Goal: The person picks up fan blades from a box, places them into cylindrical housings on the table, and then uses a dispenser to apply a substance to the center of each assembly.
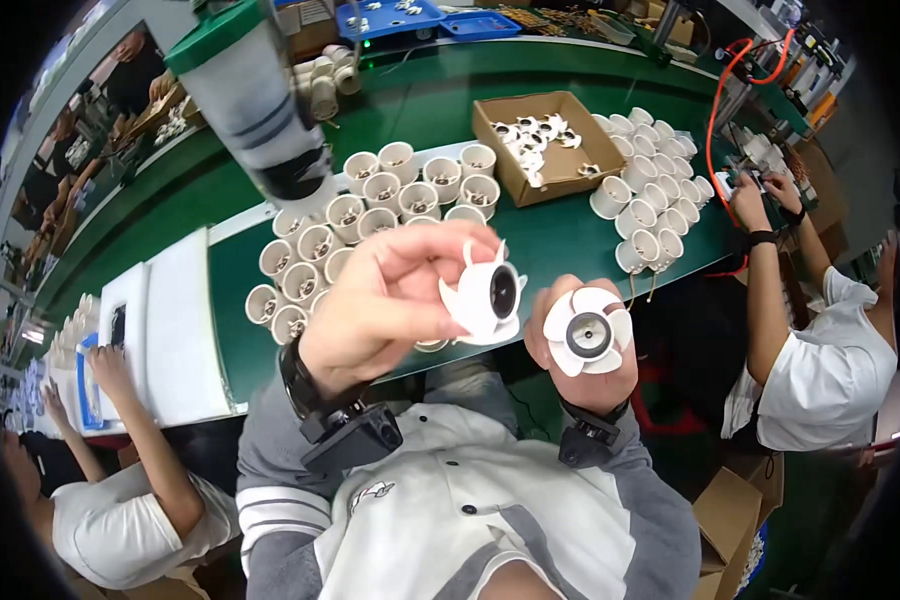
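My left hand (385, 300) pinches a small white fan impeller (482, 298) by its blades, its dark round hub turned to the right. Close by on the right, my right hand (595, 385) grips a second white fan impeller (589, 332). That one faces up and shows a dark ring with a pale centre. Both are held above the near edge of the green table, a short gap apart. Behind my left hand stand several rows of white cups (380, 188) with small parts inside, some of them hidden by the hand.
A cardboard box (570, 182) with white impellers stands beyond my hands. More white cups (660, 190) stand to its right. A green-topped clear cylinder (250, 110) hangs at upper left. Co-workers sit at left (120, 500) and right (820, 370). An orange hose (715, 130) runs near the right one.
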{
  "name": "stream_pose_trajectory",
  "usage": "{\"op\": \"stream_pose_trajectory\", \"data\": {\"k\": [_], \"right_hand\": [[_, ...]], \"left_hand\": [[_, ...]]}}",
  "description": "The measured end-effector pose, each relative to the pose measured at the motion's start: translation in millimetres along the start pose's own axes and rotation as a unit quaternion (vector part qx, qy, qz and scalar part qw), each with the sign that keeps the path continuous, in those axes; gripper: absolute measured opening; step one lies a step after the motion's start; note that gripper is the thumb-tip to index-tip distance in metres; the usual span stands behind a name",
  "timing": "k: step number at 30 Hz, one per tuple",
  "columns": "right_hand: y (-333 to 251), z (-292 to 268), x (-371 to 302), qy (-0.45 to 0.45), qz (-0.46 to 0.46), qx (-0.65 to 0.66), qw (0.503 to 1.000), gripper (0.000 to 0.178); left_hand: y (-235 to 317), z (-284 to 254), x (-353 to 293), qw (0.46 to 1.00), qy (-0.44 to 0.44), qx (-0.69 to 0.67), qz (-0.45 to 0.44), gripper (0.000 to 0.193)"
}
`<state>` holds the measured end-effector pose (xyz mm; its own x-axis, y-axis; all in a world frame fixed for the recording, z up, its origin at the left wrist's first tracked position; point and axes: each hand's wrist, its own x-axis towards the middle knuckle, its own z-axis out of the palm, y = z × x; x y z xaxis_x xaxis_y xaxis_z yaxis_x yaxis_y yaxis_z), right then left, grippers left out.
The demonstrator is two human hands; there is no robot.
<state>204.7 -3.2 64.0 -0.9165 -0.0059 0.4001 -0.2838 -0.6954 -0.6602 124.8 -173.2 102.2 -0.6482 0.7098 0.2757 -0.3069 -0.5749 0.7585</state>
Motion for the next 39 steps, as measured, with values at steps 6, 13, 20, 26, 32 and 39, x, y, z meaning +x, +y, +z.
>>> {"op": "stream_pose_trajectory", "data": {"k": [6,13,20,26,32,39], "right_hand": [[51.8,38.7,-5.5,-0.089,0.039,-0.083,0.992,0.034],[77.6,54.2,-9.8,-0.138,0.057,-0.142,0.979,0.033],[92.3,61.1,-16.0,-0.068,0.085,-0.131,0.985,0.038],[104.0,64.0,-9.3,-0.068,0.077,-0.124,0.987,0.038],[120.9,48.6,-16.8,-0.053,0.202,0.107,0.972,0.042],[121.0,66.2,-15.6,-0.028,0.193,-0.006,0.981,0.033]], "left_hand": [[-13.6,-12.8,-81.2,0.995,0.091,-0.034,0.018,0.036],[-5.4,-27.6,-123.5,0.983,0.126,0.102,0.088,0.033],[-12.1,-19.3,-130.9,0.940,0.240,0.093,0.224,0.032],[-2.2,-34.2,-138.6,0.904,0.215,0.303,0.214,0.027],[-14.4,-51.9,-145.2,0.929,0.189,0.156,0.278,0.025],[-13.3,-55.9,-164.4,0.935,0.244,-0.096,0.241,0.028]]}}
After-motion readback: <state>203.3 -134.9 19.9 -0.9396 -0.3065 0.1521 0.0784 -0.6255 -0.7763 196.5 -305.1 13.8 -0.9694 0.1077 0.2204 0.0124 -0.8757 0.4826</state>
